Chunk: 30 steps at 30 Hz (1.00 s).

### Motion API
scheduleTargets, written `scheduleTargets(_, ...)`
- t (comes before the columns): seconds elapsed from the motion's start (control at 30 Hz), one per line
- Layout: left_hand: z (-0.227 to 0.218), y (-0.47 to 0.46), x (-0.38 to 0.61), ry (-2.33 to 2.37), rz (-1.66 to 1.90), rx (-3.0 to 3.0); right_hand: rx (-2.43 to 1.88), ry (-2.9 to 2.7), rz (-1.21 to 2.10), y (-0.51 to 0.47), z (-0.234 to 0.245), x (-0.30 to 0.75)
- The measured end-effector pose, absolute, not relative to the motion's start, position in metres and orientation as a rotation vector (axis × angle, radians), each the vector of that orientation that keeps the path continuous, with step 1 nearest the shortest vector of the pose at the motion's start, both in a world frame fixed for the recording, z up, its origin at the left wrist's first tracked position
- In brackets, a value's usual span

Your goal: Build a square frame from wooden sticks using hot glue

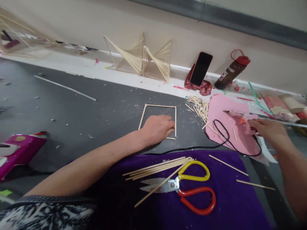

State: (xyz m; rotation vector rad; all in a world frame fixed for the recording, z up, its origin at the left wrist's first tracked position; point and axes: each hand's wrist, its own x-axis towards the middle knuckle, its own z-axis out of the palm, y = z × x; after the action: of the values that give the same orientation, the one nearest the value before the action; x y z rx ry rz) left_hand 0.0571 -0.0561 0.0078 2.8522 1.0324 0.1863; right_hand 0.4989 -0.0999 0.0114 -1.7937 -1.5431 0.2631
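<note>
At mid-frame, the stick square is being partly covered by the left hand, perhaps for steadying; that hand's grip cannot be told. At right, the glue gun is being grasped by the right hand above the pink sheet, perhaps against drips.

Square frame of thin pale sticks lay flat on grey table, visible corners meeting. Pale pink glue gun was over pink sheet, nozzle pointing left.
</note>
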Motion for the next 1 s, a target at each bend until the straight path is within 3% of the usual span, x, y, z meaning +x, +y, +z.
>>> scheduleTargets(0.03, 0.010, -0.061, 0.057, 1.043, 0.152, 2.822, -1.894, -1.559, 0.158, -0.102, 0.017, 0.492)
scheduleTargets(0.1, 0.011, -0.069, 0.057, 1.034, 0.095, 2.790, -2.187, -1.643, -0.363, -0.106, 0.028, 0.461)
scheduleTargets(0.33, 0.004, -0.075, 0.060, 1.090, 0.009, 2.798, -1.250, -2.354, 0.330, -0.088, 0.005, 0.294)
scheduleTargets(0.53, 0.002, -0.072, 0.060, 1.061, -0.070, 2.765, -1.050, -2.467, 0.291, -0.067, -0.032, 0.273)
scheduleTargets(1.0, 0.001, -0.071, 0.063, 1.028, -0.091, 2.756, -1.020, -2.512, 0.218, -0.063, -0.043, 0.273)
